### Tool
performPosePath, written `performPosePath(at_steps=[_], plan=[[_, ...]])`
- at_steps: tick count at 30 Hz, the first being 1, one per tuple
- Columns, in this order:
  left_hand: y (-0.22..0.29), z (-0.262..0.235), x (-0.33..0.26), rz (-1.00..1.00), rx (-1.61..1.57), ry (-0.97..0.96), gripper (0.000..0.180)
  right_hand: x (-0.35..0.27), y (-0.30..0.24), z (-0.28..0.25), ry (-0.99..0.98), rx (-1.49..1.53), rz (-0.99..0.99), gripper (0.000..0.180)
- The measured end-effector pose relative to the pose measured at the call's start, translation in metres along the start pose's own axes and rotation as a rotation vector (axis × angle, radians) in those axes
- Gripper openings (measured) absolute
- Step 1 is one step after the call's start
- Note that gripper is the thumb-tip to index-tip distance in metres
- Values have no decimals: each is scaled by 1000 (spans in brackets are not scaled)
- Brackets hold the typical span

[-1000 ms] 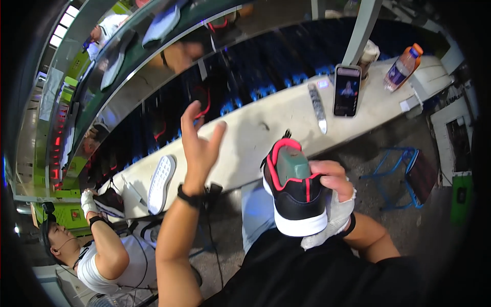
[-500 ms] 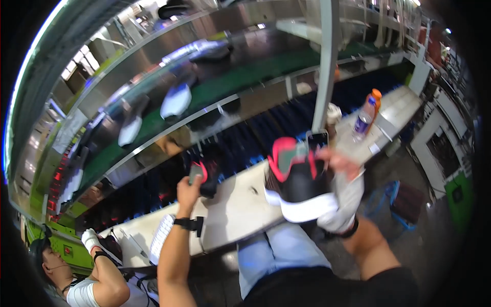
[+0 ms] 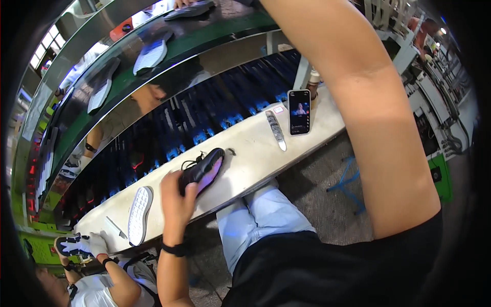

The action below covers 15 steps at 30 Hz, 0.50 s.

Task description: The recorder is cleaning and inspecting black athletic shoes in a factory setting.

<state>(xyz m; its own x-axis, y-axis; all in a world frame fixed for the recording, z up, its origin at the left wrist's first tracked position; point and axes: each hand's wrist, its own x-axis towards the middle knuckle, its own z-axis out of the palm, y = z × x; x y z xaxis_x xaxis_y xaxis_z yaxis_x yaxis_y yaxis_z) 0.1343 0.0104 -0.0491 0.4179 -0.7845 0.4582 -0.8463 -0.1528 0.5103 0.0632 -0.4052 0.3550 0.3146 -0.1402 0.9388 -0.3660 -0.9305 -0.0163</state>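
1. Black shoe [image 3: 207, 168] lies on its side on the pale surface [image 3: 245, 171], left of the middle of its length, toe toward the far right and underside turned to the near right. Loose laces stick up on its far side.
2. As for progress, the shoe looks partly made: the upper has its shape, but its underside shows no white sole. One white sole [image 3: 139, 217] lies loose on the surface, to the left and apart from the shoe. Whether any glue or trimming is done, I cannot tell.
3. The left hand [image 3: 176, 202] is at the shoe's heel end. Its thumb and fingers are parted by about the shoe's thickness and seem clamped on it, thumb on the near side and fingers on the far side; how firmly, I cannot tell.
4. The right arm [image 3: 378, 102] stretches across to the far side, and its wrist passes out of view. At the far edge, bare fingertips [image 3: 184, 3] touch a grey sole [image 3: 189, 11] above the green belt [image 3: 209, 30]. They are probably the right hand's; whether they grip or only rest, I cannot tell.
5. To the right of the shoe, a knife [image 3: 276, 131] and a phone [image 3: 299, 112] lie well apart from it.
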Motion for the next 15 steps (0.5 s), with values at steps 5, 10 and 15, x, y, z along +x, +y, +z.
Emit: performPosePath(at_steps=[5,10,15], plan=[[39,64,46,105,210,-326,72,-96,-60,64,-363,-150,-87,50],[53,48,54,128,213,-337,53,-174,-96,100,-724,260,32,47],[98,0,30,316,-77,-18,60,-186,-85,95,-631,443,182,40]])
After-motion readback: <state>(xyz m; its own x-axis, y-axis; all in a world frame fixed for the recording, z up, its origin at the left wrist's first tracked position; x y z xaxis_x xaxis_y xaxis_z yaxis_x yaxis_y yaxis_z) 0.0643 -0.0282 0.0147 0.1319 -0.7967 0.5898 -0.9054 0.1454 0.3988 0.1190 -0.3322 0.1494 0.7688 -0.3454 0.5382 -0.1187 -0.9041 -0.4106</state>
